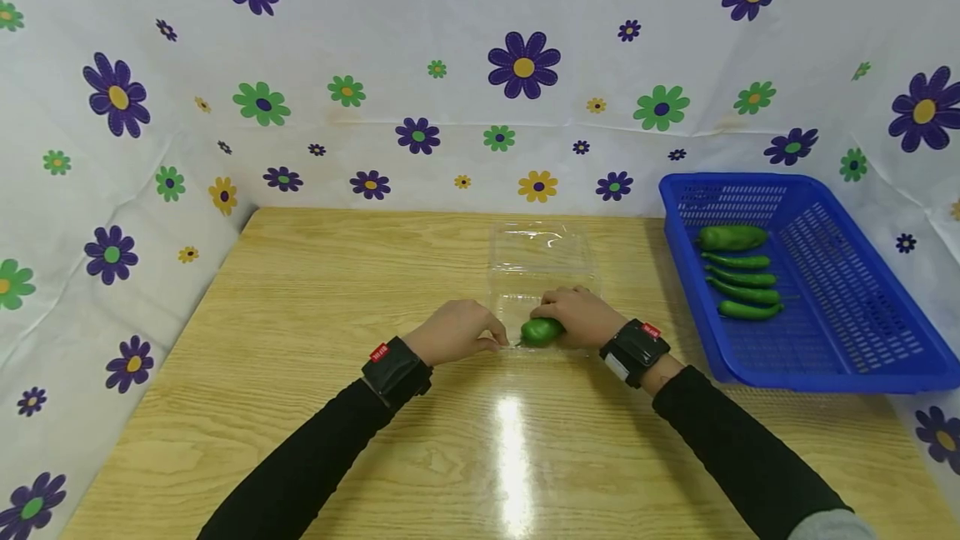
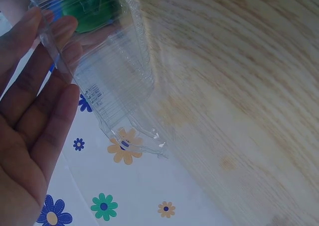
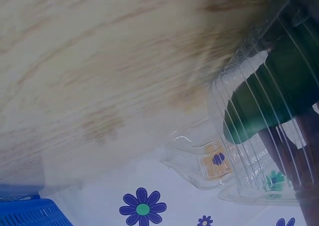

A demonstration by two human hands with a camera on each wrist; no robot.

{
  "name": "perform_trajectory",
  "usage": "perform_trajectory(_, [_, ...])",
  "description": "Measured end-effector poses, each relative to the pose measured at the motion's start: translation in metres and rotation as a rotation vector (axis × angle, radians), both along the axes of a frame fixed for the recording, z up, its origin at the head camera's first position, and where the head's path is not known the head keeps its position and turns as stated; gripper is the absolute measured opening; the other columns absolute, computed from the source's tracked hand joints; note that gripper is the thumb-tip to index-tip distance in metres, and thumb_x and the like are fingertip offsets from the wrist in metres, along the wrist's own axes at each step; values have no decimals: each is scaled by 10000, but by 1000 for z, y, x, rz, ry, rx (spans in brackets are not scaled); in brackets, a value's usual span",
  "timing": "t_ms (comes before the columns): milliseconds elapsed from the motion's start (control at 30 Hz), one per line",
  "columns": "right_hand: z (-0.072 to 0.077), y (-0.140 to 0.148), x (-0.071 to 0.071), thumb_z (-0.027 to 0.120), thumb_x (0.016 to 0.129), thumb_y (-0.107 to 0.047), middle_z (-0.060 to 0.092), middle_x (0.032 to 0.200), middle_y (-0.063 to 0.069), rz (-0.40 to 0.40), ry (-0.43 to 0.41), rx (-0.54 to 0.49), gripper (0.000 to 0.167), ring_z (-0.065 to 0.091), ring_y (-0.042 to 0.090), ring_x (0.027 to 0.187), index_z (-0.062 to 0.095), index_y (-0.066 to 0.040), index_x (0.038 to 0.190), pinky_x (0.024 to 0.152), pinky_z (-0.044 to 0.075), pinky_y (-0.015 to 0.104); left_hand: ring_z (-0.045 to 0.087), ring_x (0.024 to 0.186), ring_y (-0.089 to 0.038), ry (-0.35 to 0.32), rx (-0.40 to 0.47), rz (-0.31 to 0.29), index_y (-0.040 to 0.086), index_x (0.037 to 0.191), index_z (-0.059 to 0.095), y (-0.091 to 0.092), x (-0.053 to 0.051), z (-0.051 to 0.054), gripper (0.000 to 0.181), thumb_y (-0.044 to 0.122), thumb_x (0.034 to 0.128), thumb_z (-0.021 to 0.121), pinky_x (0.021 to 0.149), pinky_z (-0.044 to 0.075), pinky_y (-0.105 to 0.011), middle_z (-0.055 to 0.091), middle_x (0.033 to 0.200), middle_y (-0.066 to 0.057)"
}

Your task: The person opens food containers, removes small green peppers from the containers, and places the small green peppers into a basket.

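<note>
A clear plastic clamshell box point(image 1: 543, 252) lies unfolded on the table, its lid tipped toward the back. My left hand point(image 1: 459, 332) pinches the near left rim of the box between thumb and fingers; the ribbed wall point(image 2: 112, 66) shows close up in the left wrist view. In my right hand point(image 1: 583, 317) is a green pepper point(image 1: 542, 332), gripped from above and lowered into the near half of the box, its stem toward the left hand. Through the ribbed plastic, the right wrist view shows the pepper point(image 3: 274, 91) lengthwise, with fingers beside it.
At the right stands a blue perforated basket point(image 1: 832, 377). Inside, along its left side, lie a thick green pepper point(image 1: 732, 237) and several slim green chilies point(image 1: 742, 277). A flowered cloth point(image 1: 450, 48) hangs behind the wooden table point(image 1: 322, 290) and along its sides.
</note>
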State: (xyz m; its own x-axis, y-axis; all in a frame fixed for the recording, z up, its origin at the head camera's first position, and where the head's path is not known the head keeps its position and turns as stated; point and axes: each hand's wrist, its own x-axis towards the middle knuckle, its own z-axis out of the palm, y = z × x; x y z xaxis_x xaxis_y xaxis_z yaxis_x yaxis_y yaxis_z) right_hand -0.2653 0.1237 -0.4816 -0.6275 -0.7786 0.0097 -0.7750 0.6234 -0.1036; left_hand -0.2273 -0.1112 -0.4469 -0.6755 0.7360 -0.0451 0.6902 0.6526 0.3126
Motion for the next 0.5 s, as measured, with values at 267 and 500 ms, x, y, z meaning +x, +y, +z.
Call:
perform_trajectory(267, [-1,3,-2,826,691,-156,641,1039,48,-19,38,-64,442,606,231,979,684,-201,1107,848,487,495,673,845,-125,-16,14,3,158,945,758,1,-1,0,124,192,848,690,710,530,-240,735,937,29])
perform_trajectory(500, [3,5,-4,804,715,-120,639,1032,54,-34,93,-87,433,609,230,965,681,-183,1125,843,490,491,671,871,-124,-13,5,19,163,951,758,1,0,-2,130,201,847,690,744,533,-250,732,943,32])
